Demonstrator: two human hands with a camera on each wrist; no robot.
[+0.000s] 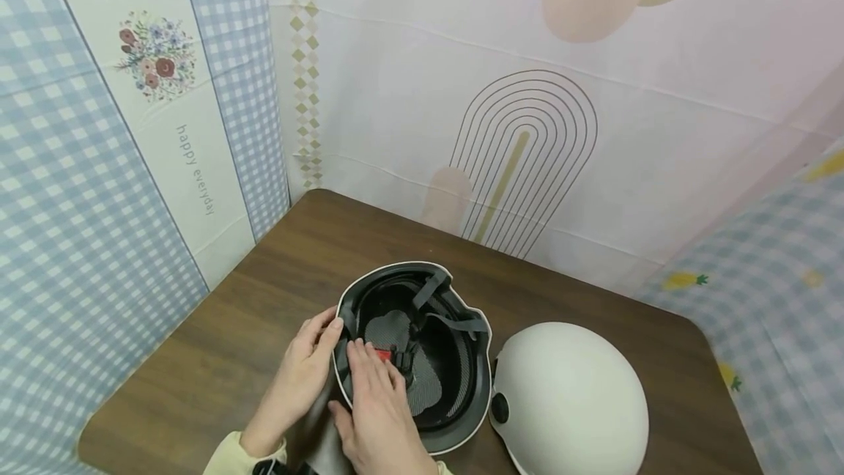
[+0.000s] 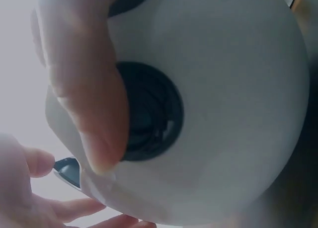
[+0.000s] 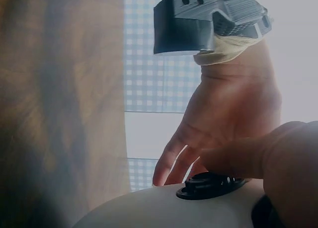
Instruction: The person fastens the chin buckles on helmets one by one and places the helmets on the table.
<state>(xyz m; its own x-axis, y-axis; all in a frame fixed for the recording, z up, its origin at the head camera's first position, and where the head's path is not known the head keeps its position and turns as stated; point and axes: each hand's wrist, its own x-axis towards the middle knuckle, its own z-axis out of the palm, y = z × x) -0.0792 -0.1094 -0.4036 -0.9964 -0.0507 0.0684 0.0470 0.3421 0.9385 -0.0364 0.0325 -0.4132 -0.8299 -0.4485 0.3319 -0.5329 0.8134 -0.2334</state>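
A white helmet (image 1: 476, 402) lies upside down on the table, its dark padded inside facing up. Grey straps (image 1: 431, 289) cross its far side, and a small red piece (image 1: 382, 355) shows near black clips. My left hand (image 1: 297, 376) grips the helmet's left rim, thumb at the edge and fingers against the outer shell. My right hand (image 1: 385, 416) straddles the near-left rim, its fingers extended inside and partly hiding the red piece. Its thumb (image 2: 102, 123) stays outside, beside a round black knob (image 2: 154, 118) on the shell.
A second white helmet (image 1: 570, 394) stands dome up just right of the first, showing a black knob (image 1: 500, 407). Both are near the front of the brown wooden table (image 1: 277, 277). Patterned cloths (image 1: 395, 79) hang behind and at the sides.
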